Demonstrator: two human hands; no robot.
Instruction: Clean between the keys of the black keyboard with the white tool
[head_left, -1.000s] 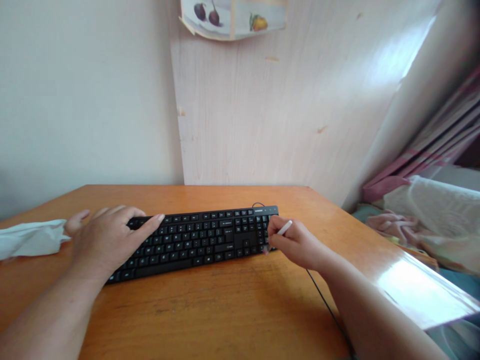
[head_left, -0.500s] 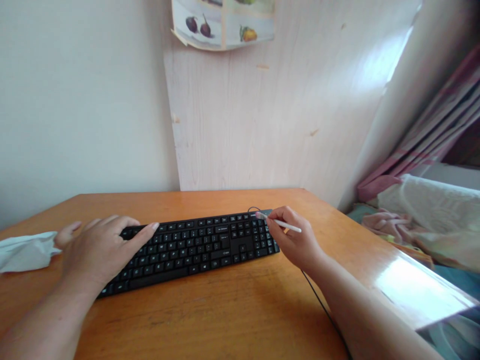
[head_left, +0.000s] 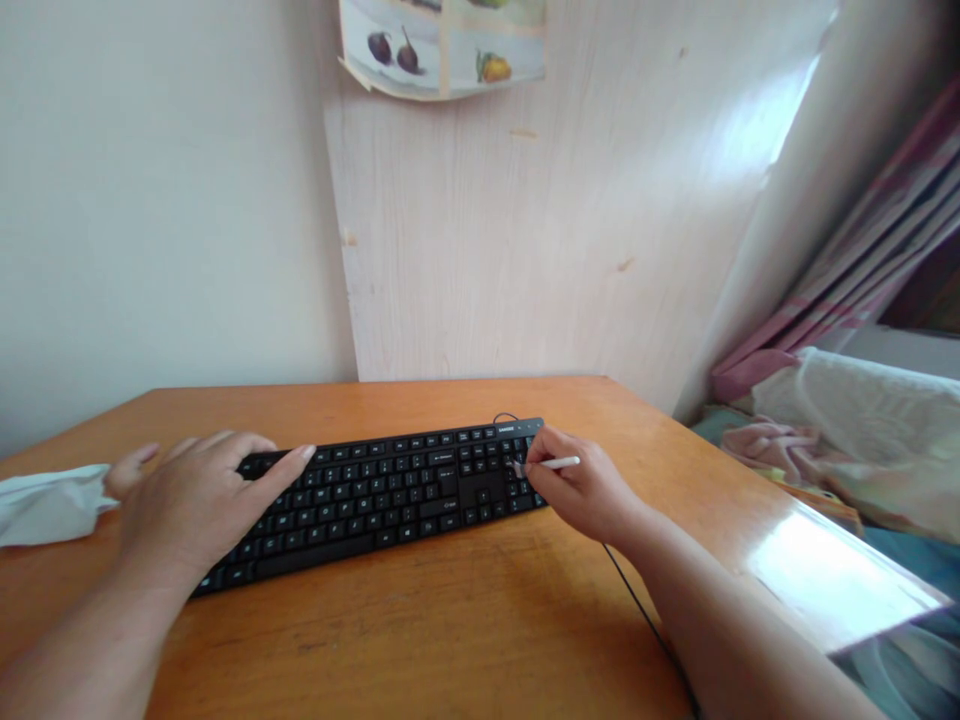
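Note:
A black keyboard (head_left: pixel 390 495) lies across the orange wooden table (head_left: pixel 450 630). My left hand (head_left: pixel 191 500) rests flat on the keyboard's left end, fingers stretched out, holding nothing. My right hand (head_left: pixel 581 485) pinches a thin white stick (head_left: pixel 551 463) and points its tip at the keys of the number pad on the keyboard's right end. The keyboard's black cable (head_left: pixel 637 610) runs under my right forearm toward the near edge.
A crumpled pale cloth (head_left: pixel 45 503) lies at the table's left edge. A wooden panel (head_left: pixel 525 230) and wall stand behind, with a fruit picture (head_left: pixel 442 45) above. Bedding (head_left: pixel 847 430) and a striped curtain lie to the right, past the table's edge.
My right hand moved the white stick from the number pad's near rows to its top corner, then back down onto the number pad keys. My left hand stayed on the keyboard.

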